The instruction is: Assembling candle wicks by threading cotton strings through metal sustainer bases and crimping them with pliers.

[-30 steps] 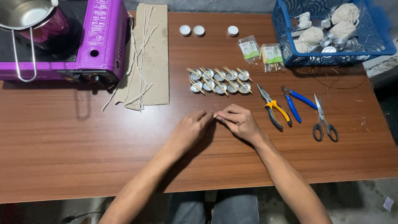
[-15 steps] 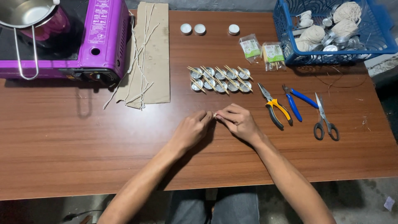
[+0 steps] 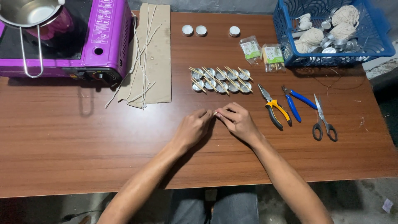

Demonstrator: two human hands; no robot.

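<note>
Here I have both hands low on the table [image 3: 62, 145], meeting near its middle. My left hand [image 3: 192, 128] and right hand [image 3: 238, 120] sit fingertip to fingertip, and between them they pinch a small metal piece [image 3: 215, 113]. It is too small for me to say just what it is. Both hands are closed on it with thumb and forefinger, and the other fingers are curled in; the piece sits just above the wood, in front of the cups.

Just beyond my hands lie two rows of small metal cups [image 3: 221, 80], each with a thin stick across it, packed side by side. To their right lie yellow pliers [image 3: 274, 107], then blue pliers [image 3: 295, 103], then scissors [image 3: 323, 120], all flat on the table and near one another but apart from my right hand.

Farther back stand three white tealights [image 3: 201, 30], and right of them two small clear packets [image 3: 263, 52]. A blue basket [image 3: 373, 43] in the far right corner holds balls of string and more cups. On the far left a purple stove [image 3: 105, 37] carries a steel pan [image 3: 27, 12], and beside it lies cardboard [image 3: 159, 54] with wicks [image 3: 141, 70] laid across it.
</note>
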